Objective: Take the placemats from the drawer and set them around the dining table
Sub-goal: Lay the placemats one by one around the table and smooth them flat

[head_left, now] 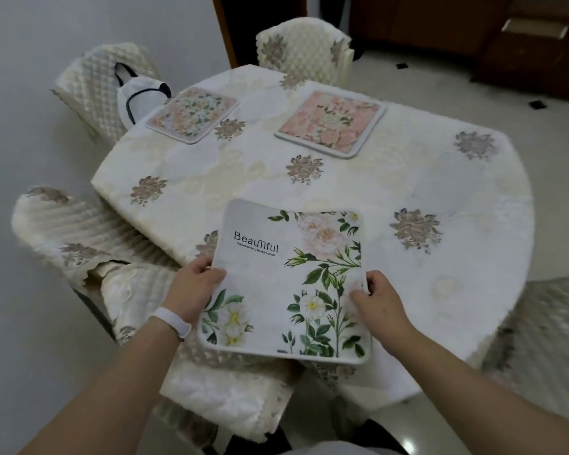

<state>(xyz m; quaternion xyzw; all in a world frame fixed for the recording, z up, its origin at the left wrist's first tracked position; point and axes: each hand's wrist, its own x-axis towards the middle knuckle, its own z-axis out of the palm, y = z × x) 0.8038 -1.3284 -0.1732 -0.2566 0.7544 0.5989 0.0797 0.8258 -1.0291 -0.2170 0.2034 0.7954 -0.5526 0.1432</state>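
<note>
Clearly "Beautiful" on the placemat (284, 284); both hands' grip.

Soft even light, slight blur, fisheye edges

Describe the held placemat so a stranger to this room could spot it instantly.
Find the dining table under its cream cloth. At its near edge the left hand and right hand hold a white placemat. Unlike the two pinkish placemats beyond, it shows green leaves and the word Beautiful.
</note>
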